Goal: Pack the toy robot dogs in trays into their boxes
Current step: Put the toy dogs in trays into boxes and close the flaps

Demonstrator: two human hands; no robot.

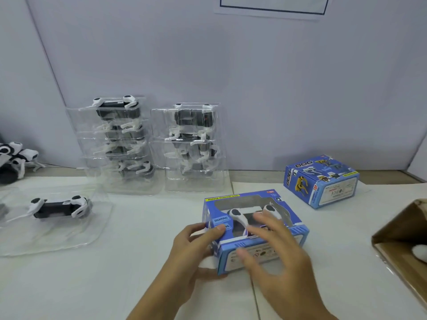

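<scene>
Windowed blue box (254, 229) on table (115, 285), front centre, toy robot dog (249, 219) in its tray already inside. Left hand (196, 255) clamped on left end flap, thumb on top face. Right hand (277, 257) blurred, fingers spread over front face and window, gripping nothing. Likely light: thin card, hollow. Window film flexes, so avoid pressing there; hold by corners and end panels. Glossy print, probably a bit slippery. Next dog in clear tray (53, 218) at left, tray flimsy, lift by rim with both hands. Two stacks of trays (159, 144) behind, against wall. Closed box (321, 181) at right rear.
</scene>
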